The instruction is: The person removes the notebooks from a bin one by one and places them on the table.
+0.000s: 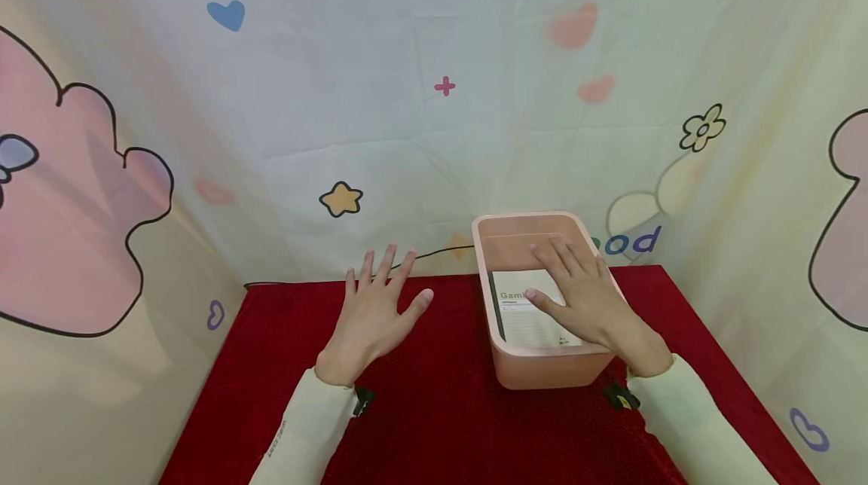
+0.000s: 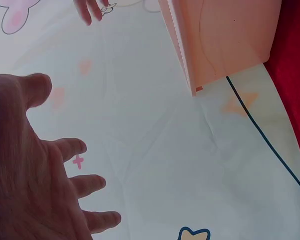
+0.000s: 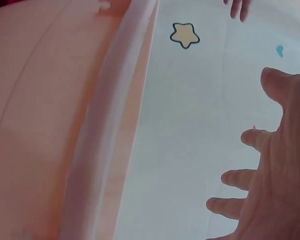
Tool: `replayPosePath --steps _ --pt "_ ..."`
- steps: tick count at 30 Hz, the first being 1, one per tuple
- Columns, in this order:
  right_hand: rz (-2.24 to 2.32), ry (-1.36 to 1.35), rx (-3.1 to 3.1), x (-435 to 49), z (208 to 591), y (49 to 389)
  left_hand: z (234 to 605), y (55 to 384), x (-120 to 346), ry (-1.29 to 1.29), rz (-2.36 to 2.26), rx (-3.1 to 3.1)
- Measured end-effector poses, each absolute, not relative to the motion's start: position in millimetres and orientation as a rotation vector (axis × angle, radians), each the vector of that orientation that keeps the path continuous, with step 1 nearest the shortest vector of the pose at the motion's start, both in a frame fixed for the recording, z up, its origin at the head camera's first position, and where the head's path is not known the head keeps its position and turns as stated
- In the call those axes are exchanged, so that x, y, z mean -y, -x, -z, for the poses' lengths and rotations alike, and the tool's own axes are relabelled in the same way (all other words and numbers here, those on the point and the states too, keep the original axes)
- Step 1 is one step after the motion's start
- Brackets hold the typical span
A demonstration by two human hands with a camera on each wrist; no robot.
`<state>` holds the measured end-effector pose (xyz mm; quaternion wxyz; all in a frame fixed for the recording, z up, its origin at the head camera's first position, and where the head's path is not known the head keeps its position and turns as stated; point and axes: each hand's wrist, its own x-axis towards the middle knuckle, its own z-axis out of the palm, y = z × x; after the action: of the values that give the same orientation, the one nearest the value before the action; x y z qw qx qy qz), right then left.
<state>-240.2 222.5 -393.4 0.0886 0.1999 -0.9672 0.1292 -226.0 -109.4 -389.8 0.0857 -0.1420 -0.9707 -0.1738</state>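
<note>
Right grip [image 1: 585, 303] above pink bin [image 1: 548, 370]

An open pink bin [image 1: 552, 370] stands upright at far right, a pale, dark-edged notebook [image 1: 532, 328] lying face up inside.

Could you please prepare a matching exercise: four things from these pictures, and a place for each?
1. Pink rectangular plastic bin
2. White paper notebook
3. Person's bare left hand
4. Person's bare right hand

A. Inside the bin
B. Overlapping the bin's right rim, head view
C. On the red cloth
D. Left of the bin

Pairs: 1-C; 2-A; 3-D; 4-B
</note>
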Motion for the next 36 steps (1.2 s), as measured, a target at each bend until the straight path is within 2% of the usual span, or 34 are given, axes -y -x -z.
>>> replayPosePath --steps 18,31,36 --pt "-0.496 -0.335 2.905 -290 402 237 413 240 97 0.379 0.728 2.851" --pt "-0.988 -0.224 2.917 -321 428 237 412 237 66 0.440 0.896 2.648" --pt "-1.201 -0.084 2.970 -327 436 240 407 238 53 0.507 0.921 2.592"
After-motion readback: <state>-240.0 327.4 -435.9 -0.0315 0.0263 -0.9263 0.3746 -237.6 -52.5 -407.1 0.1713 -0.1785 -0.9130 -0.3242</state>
